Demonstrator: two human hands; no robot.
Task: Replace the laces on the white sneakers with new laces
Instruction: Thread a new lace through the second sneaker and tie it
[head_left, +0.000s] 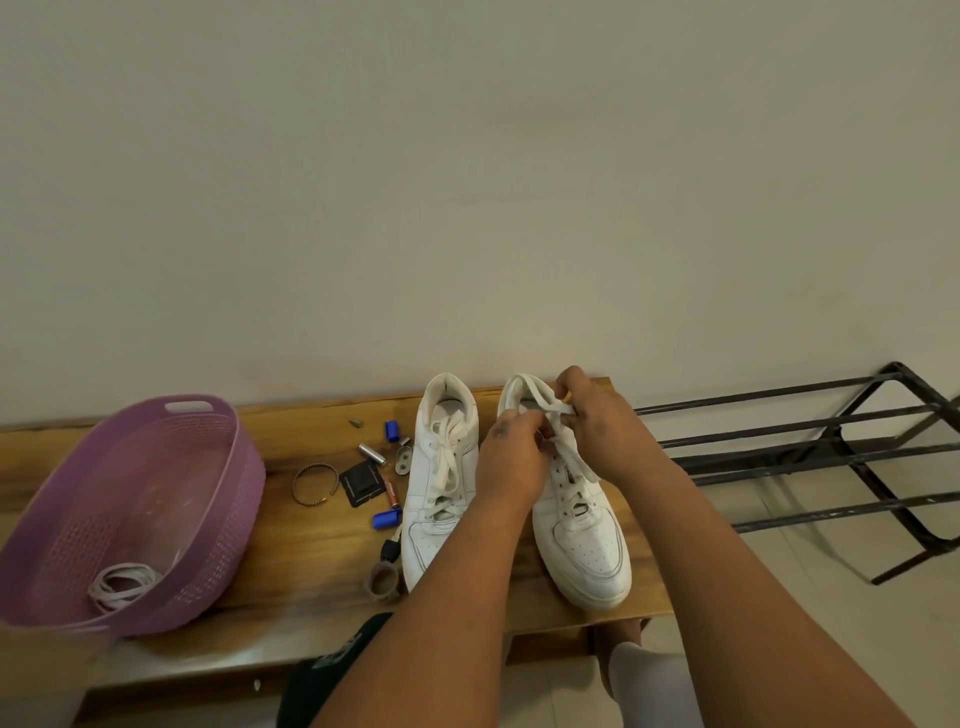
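Both sneakers stand on the bench. My left hand and right hand pinch the lace at top of the right sneaker, grip narrow. Probably I undo the knot; next pull it loose, w/o tightening.

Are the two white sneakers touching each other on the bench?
Cannot tell. In the head view the left forearm crosses the space between the left sneaker and the right sneaker, hiding where their sides might meet.
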